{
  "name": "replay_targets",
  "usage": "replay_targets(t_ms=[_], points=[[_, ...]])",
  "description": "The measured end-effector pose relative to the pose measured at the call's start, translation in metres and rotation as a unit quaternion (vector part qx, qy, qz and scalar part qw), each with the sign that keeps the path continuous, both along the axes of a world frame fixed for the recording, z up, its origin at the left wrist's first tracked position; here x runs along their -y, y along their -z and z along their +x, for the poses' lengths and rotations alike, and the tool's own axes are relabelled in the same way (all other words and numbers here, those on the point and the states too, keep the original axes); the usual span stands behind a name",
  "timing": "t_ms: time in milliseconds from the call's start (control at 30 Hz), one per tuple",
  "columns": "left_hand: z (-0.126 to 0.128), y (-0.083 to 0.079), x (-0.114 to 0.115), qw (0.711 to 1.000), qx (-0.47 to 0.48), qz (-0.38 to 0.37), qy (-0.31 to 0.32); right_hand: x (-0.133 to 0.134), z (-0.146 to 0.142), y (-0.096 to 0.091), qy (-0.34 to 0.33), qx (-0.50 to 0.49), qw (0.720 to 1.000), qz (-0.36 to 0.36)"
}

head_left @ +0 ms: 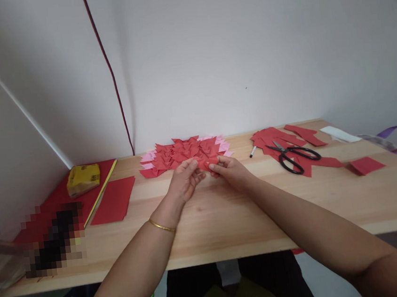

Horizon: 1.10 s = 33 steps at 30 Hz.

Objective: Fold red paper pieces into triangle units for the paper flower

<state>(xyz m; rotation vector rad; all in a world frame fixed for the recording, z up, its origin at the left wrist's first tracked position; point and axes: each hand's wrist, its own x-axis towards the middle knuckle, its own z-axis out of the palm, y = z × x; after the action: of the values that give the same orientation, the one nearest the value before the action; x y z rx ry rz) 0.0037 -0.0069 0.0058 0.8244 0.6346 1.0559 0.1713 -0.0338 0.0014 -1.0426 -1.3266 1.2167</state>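
Between my two hands, near the middle of the view, is a small piece of red paper [203,164]. My left hand [184,179] pinches its left side, thumb on top. On the right side, my right hand [229,171] grips it between thumb and fingers. The fingertips hide much of the paper, so its exact folds cannot be made out. Just behind my hands lies a pile of folded red paper pieces [184,149] with pointed tips, and pink folded pieces [224,146] show along its edges.
To the right are black-handled scissors [291,154] on red paper scraps [270,136], a marker [253,151], a white strip [340,133] and a folded red paper [367,165]. Leftward lie red sheets [113,201] and a yellow packet [83,179]. A wall [210,62] rises behind the wooden table [220,222].
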Motion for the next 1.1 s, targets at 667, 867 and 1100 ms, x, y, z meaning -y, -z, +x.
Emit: replay_targets(t_ms=[667, 867, 1100], points=[[0.0061, 0.0033, 0.0019, 0.997, 0.033, -0.058, -0.035, -0.0036, -0.0031, 0.0047, 0.018, -0.217, 0.97, -0.109], [0.007, 0.003, 0.0013, 0.99, 0.092, -0.089, -0.065, -0.003, -0.0058, 0.0024, 0.013, -0.239, 0.959, -0.153], [0.0098, 0.0011, 0.0033, 0.989, 0.112, -0.071, -0.071, -0.0044, -0.0066, 0.0057, 0.005, -0.233, 0.961, -0.147]])
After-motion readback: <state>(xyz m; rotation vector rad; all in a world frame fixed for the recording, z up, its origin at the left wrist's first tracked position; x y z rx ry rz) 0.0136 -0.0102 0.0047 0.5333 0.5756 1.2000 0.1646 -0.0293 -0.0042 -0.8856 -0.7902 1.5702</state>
